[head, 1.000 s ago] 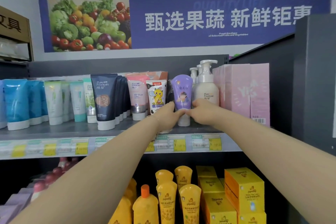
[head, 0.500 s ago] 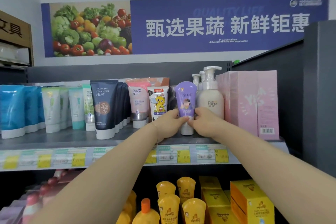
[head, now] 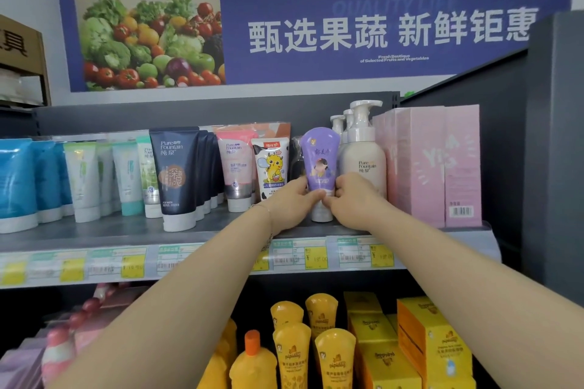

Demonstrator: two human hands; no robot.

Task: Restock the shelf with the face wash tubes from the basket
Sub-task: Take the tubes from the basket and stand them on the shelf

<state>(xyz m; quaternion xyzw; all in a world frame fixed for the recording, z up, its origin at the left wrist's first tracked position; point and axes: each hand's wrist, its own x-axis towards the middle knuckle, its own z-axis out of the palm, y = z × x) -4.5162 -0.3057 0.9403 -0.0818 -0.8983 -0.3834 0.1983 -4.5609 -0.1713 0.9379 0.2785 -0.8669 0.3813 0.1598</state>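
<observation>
Standing cap-down on the grey metal shelf [head: 126, 232], the purple plastic face wash tube [head: 319, 156] sits between a white cartoon-printed tube [head: 272, 167] and a white pump bottle [head: 363, 156], probably so its label faces out. The left hand [head: 292, 204] and right hand [head: 350, 199] pinch its lower body from either side, fingers curled.

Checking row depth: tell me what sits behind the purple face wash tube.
Behind the purple plastic face wash tube, a dark glossy item peeks out at its left edge, white pump bottles at its right. Directly behind is covered.
</observation>
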